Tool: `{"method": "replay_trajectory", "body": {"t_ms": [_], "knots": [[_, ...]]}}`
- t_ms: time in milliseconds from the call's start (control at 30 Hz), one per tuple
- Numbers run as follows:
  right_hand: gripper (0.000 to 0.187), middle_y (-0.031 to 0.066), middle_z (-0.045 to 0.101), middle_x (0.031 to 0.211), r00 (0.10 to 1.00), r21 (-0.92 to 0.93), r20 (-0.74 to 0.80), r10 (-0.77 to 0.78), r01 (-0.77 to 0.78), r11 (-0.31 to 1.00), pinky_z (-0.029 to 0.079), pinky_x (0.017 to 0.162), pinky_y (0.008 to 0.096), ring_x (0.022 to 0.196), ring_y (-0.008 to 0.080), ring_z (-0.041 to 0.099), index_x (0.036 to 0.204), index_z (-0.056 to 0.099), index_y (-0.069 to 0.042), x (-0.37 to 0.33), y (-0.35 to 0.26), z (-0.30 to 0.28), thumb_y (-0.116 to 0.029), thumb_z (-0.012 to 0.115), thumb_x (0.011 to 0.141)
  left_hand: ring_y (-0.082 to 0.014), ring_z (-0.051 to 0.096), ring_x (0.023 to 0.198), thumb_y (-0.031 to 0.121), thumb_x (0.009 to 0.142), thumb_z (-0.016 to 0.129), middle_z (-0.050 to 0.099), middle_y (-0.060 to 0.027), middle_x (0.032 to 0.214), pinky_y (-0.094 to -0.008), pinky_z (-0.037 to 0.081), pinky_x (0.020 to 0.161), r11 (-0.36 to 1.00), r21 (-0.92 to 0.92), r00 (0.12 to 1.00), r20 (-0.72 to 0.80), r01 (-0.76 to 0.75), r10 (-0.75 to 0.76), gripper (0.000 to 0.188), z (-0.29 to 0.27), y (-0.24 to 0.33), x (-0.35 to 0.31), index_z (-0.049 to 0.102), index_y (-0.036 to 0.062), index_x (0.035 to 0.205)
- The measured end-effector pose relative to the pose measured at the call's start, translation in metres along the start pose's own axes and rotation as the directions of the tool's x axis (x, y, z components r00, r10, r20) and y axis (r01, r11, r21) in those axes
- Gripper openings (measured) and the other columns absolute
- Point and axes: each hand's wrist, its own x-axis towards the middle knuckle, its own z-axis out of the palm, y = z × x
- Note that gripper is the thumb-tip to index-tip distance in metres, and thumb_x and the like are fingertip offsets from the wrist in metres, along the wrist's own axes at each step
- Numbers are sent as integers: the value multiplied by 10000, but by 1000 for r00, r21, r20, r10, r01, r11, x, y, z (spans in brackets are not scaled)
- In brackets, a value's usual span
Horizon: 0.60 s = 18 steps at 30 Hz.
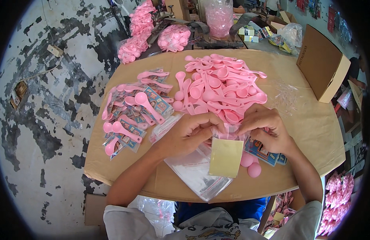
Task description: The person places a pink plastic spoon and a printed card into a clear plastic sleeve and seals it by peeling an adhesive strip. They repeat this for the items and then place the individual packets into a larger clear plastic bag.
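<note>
My left hand (193, 134) and my right hand (268, 127) pinch the upper edge of a small clear plastic bag (230, 134) from both sides. A plain yellowish card (226, 158) shows in the bag, hanging upright below my fingers. Underneath lies a stack of flat clear bags (195, 176). Two round pink spoon bowls (254, 169) peek out right of the card. Partly hidden under my right hand are blue printed cards (263, 153). Just beyond my hands rises a heap of loose pink measuring spoons (221, 86).
Bagged spoons with printed cards (131, 110) are piled on the table's left. An upright cardboard box (323, 66) stands at the far right. Thin clear strips (286, 94) lie near it. Beyond the table are full bags of pink spoons (174, 38).
</note>
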Motion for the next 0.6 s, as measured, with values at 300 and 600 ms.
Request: {"method": "replay_trajectory", "body": {"t_ms": [300,600], "knots": [[362,61,717,819,995,-87,-11,-101,100,991,490,792,360,798,237,603,873,758,-73,-1,1,-3,86,544,628,-60,561,778,-20,877,585,569,-10,897,-219,467,684,984,-166,998,1,64,-65,83,7,-2,-2,538,34,918],[223,98,694,871,994,-291,-71,-86,62,955,509,743,376,780,261,618,820,728,-39,0,-3,-1,52,574,687,-64,620,783,-14,794,768,546,25,863,-212,532,667,981,-190,970,-244,-35,-13,323,-14,14,4,463,75,850]]}}
